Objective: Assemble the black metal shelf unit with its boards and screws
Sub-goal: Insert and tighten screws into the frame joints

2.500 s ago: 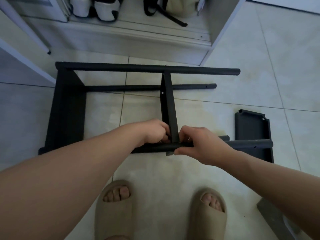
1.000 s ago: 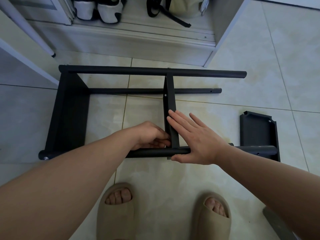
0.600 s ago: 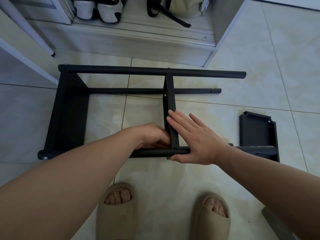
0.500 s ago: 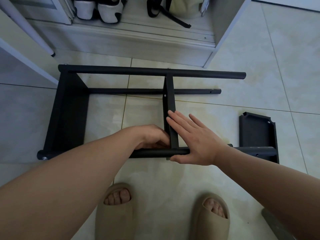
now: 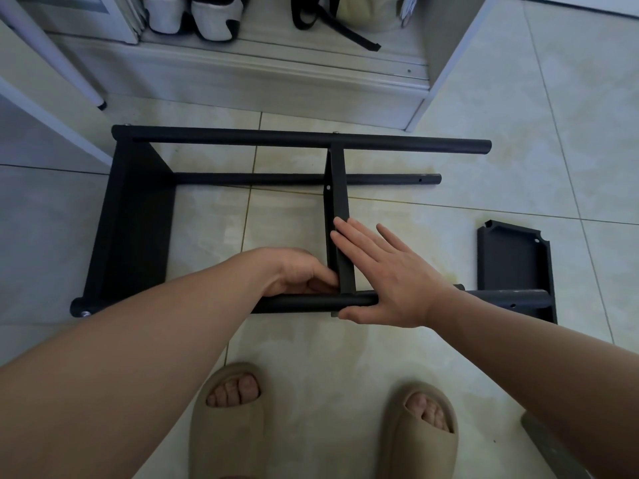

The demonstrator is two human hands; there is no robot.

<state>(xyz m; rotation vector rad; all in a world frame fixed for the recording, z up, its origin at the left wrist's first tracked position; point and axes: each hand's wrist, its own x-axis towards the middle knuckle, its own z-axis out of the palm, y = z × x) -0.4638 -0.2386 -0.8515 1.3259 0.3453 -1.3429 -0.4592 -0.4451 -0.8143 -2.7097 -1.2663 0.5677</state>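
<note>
The black shelf frame lies on its side on the tiled floor, with a far tube (image 5: 276,138), a lower rear tube (image 5: 276,179) and a near tube (image 5: 311,302). An end board (image 5: 135,229) closes the left side and a middle board (image 5: 337,195) stands between the tubes. My left hand (image 5: 297,271) is curled against the joint of the middle board and near tube; whatever its fingers hold is hidden. My right hand (image 5: 387,274) lies flat, fingers straight along the middle board, thumb under the near tube. A silver screw head (image 5: 84,313) shows at the near tube's left end.
A loose black board (image 5: 511,257) lies on the floor at the right, under the near tube's end. Another dark piece (image 5: 549,447) pokes in at the bottom right. My two slippered feet (image 5: 228,420) stand just in front. A white cabinet (image 5: 446,63) with shoes (image 5: 193,15) is behind.
My right hand has let go of the near tube and now lies flat against the middle board. My left hand stays curled at the joint. Over the last second nothing has visibly moved.
</note>
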